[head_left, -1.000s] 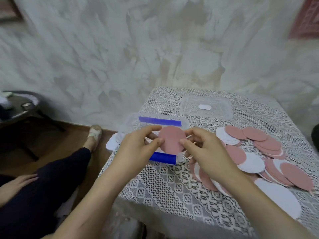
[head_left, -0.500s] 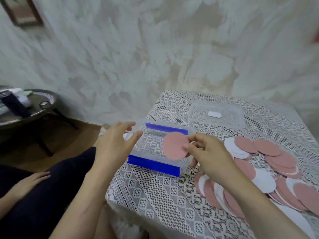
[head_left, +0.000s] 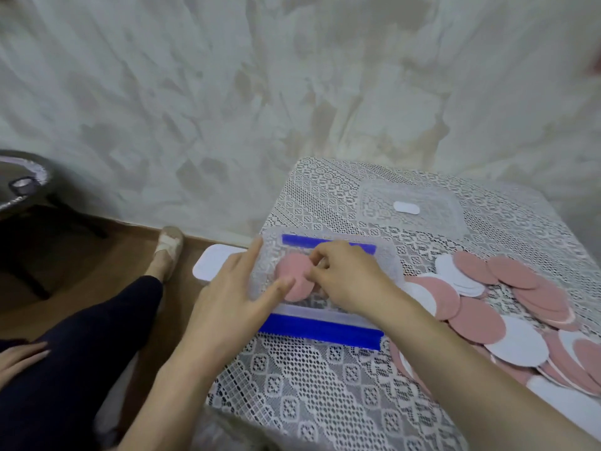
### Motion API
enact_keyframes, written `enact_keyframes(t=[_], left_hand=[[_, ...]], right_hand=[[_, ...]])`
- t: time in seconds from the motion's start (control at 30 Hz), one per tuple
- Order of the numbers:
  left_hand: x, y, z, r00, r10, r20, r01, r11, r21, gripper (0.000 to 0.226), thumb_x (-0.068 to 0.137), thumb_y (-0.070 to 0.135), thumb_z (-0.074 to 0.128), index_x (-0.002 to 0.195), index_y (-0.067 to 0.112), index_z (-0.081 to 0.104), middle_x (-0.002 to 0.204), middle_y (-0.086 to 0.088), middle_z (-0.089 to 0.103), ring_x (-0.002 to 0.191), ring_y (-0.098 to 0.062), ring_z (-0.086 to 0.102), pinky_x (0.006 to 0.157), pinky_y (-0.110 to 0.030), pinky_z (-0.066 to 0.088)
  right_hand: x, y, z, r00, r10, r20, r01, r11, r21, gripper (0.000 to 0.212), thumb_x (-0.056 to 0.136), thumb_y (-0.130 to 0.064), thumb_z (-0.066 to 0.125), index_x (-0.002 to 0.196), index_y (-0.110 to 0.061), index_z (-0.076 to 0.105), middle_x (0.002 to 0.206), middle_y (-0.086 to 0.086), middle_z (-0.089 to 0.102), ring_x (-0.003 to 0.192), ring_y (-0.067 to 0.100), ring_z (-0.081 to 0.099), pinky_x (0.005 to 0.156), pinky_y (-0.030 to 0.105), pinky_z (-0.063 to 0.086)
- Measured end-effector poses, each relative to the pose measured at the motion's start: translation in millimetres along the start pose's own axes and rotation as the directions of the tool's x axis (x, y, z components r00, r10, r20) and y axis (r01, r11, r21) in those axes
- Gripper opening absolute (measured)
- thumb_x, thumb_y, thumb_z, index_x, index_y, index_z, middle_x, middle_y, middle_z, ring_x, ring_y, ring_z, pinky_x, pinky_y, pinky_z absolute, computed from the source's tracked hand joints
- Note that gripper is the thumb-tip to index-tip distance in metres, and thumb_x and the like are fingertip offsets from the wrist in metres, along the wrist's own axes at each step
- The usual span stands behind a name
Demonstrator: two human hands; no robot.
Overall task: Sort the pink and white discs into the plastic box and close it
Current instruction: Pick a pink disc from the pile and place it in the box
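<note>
Right hand [head_left: 349, 278] pinching pink disc [head_left: 294, 276] low inside plastic box [head_left: 325, 312]; left hand [head_left: 234, 297], released, steadying box's left wall. Best laid flat, then let go.

Two hands [head_left: 227, 301], one clear box [head_left: 325, 315], one lid [head_left: 409, 208], perhaps a dozen pink discs [head_left: 476, 320], several white discs [head_left: 517, 345]

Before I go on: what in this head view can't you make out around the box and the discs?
- Inside of the plastic box: the right hand and left hand cover it, so the count of discs inside is unknown.
- Right hand's grip on the pink disc: fingertips blurred.
- Disc pile: cut off by the right edge.
- Lid: clear plastic, its catches too faint.
</note>
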State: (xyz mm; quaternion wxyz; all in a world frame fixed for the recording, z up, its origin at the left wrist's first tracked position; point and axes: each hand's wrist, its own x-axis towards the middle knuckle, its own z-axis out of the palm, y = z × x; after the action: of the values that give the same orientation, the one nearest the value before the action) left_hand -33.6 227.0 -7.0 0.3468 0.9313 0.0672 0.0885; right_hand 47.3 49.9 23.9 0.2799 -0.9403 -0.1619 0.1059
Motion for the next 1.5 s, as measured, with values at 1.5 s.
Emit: enact_keyframes(t=[1.5], left_hand=[[0.1, -0.3, -5.5, 0.997, 0.057, -0.047, -0.052, 0.994, 0.098, 0.078, 0.087, 0.072, 0.049, 0.155, 0.044, 0.023, 0.152, 0.012, 0.042, 0.134, -0.012, 0.045, 0.098, -0.036, 0.043]], right_hand=[[3.2, 5.0, -4.8, 0.976, -0.160, 0.148, 0.190, 0.956, -0.224, 0.038, 0.100, -0.035, 0.056, 0.137, -0.027, 0.051, 0.110, -0.005, 0.066, 0.090, 0.015, 0.061, 0.074, 0.033, 0.047]])
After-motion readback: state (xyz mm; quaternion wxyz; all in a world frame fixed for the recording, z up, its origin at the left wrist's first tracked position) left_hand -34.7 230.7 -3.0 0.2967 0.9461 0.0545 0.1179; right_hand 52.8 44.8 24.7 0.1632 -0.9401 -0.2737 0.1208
